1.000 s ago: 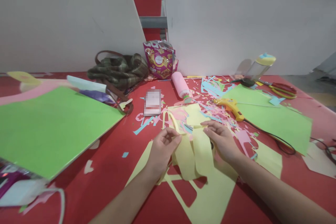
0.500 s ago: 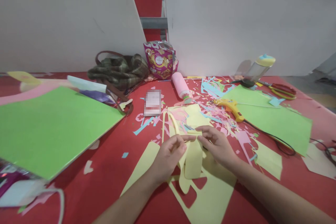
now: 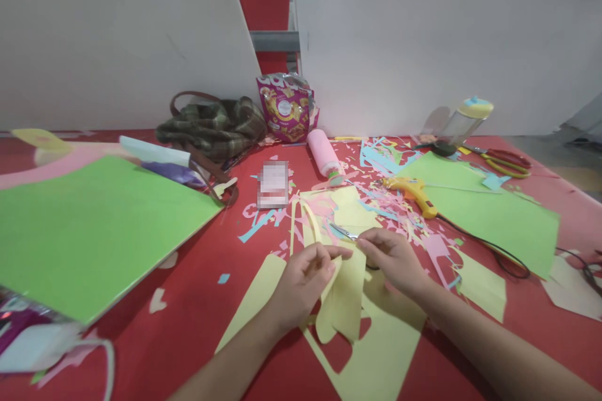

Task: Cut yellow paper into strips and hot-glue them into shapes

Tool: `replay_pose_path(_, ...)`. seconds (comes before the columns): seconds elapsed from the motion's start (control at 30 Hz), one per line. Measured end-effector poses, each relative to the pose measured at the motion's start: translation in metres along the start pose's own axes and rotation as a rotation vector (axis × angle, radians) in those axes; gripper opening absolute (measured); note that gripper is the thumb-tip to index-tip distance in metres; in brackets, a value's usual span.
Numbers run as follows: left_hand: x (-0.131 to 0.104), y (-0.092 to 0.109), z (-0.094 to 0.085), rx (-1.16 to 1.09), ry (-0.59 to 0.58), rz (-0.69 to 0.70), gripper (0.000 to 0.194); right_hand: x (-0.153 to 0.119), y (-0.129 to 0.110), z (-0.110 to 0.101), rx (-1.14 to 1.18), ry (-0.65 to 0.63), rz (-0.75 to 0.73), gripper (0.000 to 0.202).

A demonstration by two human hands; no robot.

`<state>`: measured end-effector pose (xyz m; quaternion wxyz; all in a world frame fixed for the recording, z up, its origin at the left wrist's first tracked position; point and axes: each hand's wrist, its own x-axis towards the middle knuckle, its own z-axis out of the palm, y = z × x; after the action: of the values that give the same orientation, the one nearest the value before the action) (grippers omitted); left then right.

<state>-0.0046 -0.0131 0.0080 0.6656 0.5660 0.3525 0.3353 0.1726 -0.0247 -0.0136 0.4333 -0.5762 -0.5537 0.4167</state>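
My left hand [image 3: 308, 282] is closed in a pinch on a strip of yellow paper [image 3: 345, 301], its index finger stretched along the upper edge. My right hand [image 3: 392, 260] has thumb and fingers pressed together at the paper's top right corner. Small scissors [image 3: 347, 233] lie just beyond the fingers, blades pointing up and left; my right hand partly hides their dark handle. Beneath the held paper lies a larger yellow sheet [image 3: 390, 332] with shapes cut out of it.
Paper scraps litter the red table [image 3: 188, 326]. A pink bottle [image 3: 323, 153] lies beyond the hands. At right, a yellow glue gun [image 3: 414, 193] rests on a green sheet [image 3: 489, 219], near large scissors [image 3: 505, 163] and a clear bottle [image 3: 463, 125]. A green board [image 3: 103, 225] fills the left.
My right hand has shifted slightly right, and my fingertips have drawn apart. The fold at the paper's top has opened out, and the paper has tilted. More of the scissors shows.
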Motion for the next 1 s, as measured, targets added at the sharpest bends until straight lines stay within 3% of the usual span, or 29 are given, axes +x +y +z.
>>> replay_pose_path(0.1, 0.0, -0.001, 0.0, -0.059, -0.007, -0.027, 0.016, -0.001, 0.001, 0.0, 0.231, -0.088, 0.012, 0.017)
replay_pose_path(0.23, 0.0, -0.004, -0.001, -0.198, -0.013, -0.075, 0.017, -0.002, 0.002, -0.002, 0.462, -0.289, -0.023, 0.042)
replay_pose_path(0.33, 0.0, -0.006, -0.001, -0.295, -0.042, -0.101, 0.018, -0.002, -0.001, -0.005, 0.442, -0.418, 0.012, 0.053)
replay_pose_path(0.5, 0.001, -0.007, -0.002, -0.327, -0.107, -0.146, 0.019, 0.0, -0.005, -0.007, 0.415, -0.576, 0.027, 0.047)
replay_pose_path(0.63, 0.001, -0.007, -0.001, -0.456, -0.11, -0.165, 0.019, -0.001, -0.002, -0.005, 0.49, -0.581, 0.057, 0.045)
replay_pose_path(0.83, 0.003, -0.004, -0.001, -0.633, 0.038, -0.189, 0.017, 0.0, -0.005, -0.006, 0.597, -0.491, 0.095, 0.042)
replay_pose_path(1.0, 0.006, -0.003, -0.004, -0.586, 0.138, -0.175, 0.012, 0.002, -0.003, -0.011, 0.522, -0.368, 0.274, 0.03)
